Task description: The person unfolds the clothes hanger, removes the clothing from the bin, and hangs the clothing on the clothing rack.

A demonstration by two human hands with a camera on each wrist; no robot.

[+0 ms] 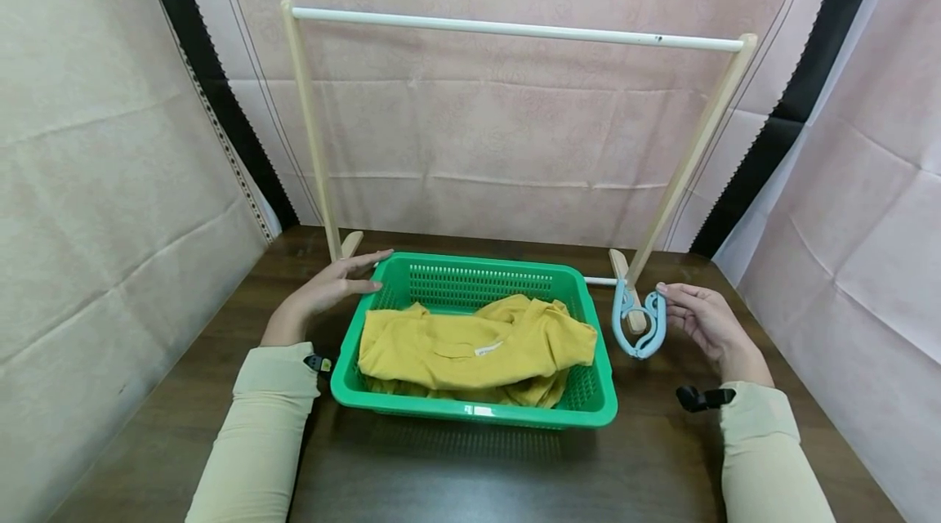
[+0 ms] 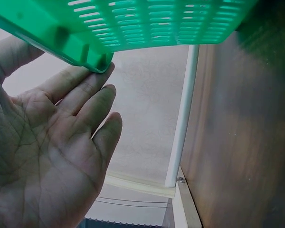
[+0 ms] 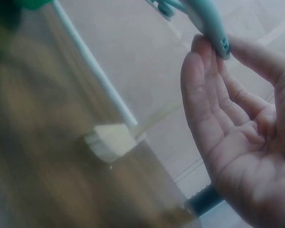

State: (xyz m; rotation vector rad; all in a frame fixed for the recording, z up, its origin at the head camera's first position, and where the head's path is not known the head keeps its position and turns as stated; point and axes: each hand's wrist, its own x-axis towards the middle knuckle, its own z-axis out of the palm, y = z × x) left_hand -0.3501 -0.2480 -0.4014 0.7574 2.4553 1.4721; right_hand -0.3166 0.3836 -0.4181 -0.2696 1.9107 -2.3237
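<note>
A green plastic basket (image 1: pixel 470 414) stands on the brown table in the head view. In it lies a crumpled yellow garment (image 1: pixel 470 351) with a small white label. My left hand (image 1: pixel 334 290) touches the basket's far left corner, its fingers fairly straight along the rim. The left wrist view shows that palm (image 2: pixel 47 147) turned to the camera, fingertips at the rim's corner. To the right of the basket, my right hand (image 1: pixel 709 323) pinches a light blue folded clothes hanger (image 1: pixel 639 351) between thumb and fingertips. Only one end of the hanger (image 3: pixel 211 23) shows clearly in the right wrist view.
Behind the basket stands a drying rack with pale wooden posts (image 1: pixel 312 122) and a white top bar (image 1: pixel 478 26). Its low white bar (image 1: pixel 599 281) and right foot (image 1: pixel 621 265) show near the hanger. Pale cloth walls (image 1: pixel 103 180) surround the brown table (image 1: pixel 441 482).
</note>
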